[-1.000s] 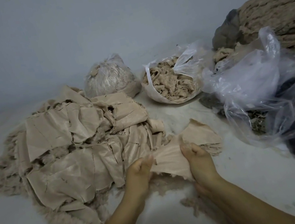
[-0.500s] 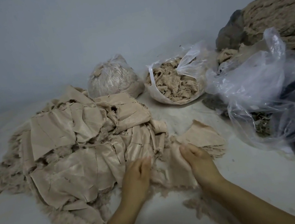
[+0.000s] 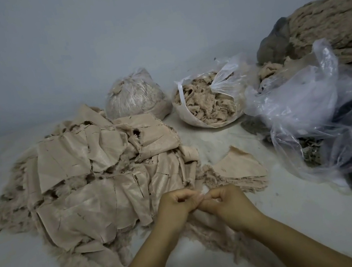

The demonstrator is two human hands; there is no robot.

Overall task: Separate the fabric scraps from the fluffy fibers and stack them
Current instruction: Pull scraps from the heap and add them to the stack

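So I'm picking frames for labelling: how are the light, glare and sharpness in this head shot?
Head view: dim, flat light with a bluish wall; white glare on the clear plastic bags; wide-angle bending along the edges; the beige scrap pile is fairly sharp, but where both hands' fingers meet it is soft, hiding what they pinch.

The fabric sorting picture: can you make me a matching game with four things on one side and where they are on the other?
Things:
1. big pile of fabric scraps
2. open bag of fluffy fibers
3. tied bag
4. small stack of scraps

Places:
A. by the wall, between the big pile and the open bag
B. just beyond the right hand
C. on the left, spread wide
D. right of the tied bag, top open

Pairs: 1-C, 2-D, 3-A, 4-B
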